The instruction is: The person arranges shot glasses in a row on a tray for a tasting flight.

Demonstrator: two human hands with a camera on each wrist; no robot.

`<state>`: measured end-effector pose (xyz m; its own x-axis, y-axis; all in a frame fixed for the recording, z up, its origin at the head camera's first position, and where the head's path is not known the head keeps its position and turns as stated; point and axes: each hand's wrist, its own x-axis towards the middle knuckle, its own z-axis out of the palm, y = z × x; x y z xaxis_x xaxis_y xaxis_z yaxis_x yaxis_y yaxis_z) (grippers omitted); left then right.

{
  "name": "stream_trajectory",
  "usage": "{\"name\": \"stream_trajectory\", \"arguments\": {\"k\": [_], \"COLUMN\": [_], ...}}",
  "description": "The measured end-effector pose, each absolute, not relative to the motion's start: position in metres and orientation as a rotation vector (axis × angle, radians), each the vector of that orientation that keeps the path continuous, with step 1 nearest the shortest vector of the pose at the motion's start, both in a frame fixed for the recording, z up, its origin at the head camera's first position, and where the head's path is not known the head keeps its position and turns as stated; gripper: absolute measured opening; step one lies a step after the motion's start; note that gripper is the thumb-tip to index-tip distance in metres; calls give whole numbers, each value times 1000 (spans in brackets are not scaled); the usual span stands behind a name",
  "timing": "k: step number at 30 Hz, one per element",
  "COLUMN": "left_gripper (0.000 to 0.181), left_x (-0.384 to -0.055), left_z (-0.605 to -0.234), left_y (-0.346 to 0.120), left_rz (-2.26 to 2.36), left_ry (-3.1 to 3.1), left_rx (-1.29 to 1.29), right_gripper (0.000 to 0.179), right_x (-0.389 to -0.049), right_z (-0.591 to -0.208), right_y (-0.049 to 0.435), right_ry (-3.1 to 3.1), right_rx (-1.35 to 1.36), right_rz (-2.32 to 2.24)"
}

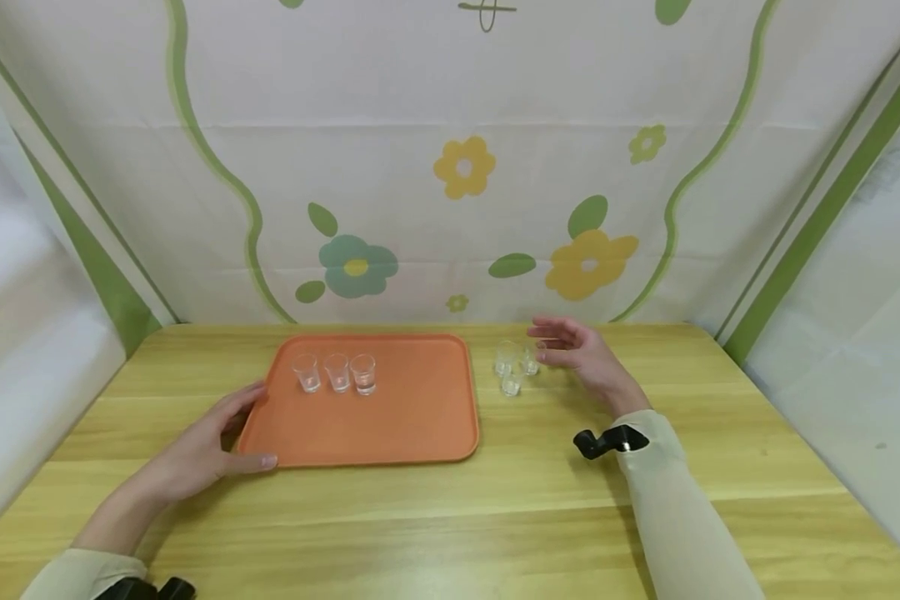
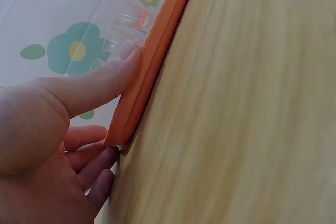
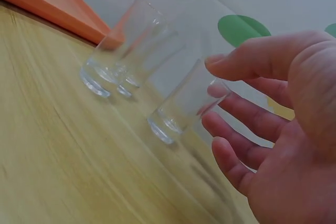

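Observation:
My left hand (image 1: 195, 454) holds the near left corner of an orange tray (image 1: 412, 417). Its thumb (image 2: 113, 80) lies over the front rim and the other fingers are at the side edge. Three clear shot glasses stand in a row on the tray, including the left one (image 1: 307, 373), the middle one (image 1: 337, 373) and the right one (image 1: 364, 375). My right hand (image 1: 581, 354) is around the upper part of a shot glass (image 3: 176, 111) on the table, thumb tip by its rim, fingers loosely bent on the far side. Two more glasses (image 3: 107, 69) stand close beside it.
The wooden table (image 1: 435, 525) reaches back to a white cloth (image 1: 420, 100) printed with flowers and leaves. More cloth hangs along both sides. The tray's right edge lies a short way left of the three loose glasses.

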<state>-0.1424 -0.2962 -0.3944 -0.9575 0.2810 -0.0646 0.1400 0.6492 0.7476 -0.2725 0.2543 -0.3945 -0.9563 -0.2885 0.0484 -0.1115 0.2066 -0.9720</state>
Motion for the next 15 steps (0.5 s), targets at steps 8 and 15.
{"name": "stream_trajectory", "arguments": {"k": [8,15], "left_gripper": [105,107], "left_x": [-142,-143], "left_z": [-394,-393], "left_y": [-294,-293], "left_rz": [1183,1184], "left_ry": [2681,2670], "left_rx": [333,323], "right_gripper": [62,52], "right_x": [-275,-274], "right_z": [-401,-401], "right_y": [255,253], "right_ry": [2333,2401], "right_rx": [-334,-291], "right_rz": [-1799,-1694]}}
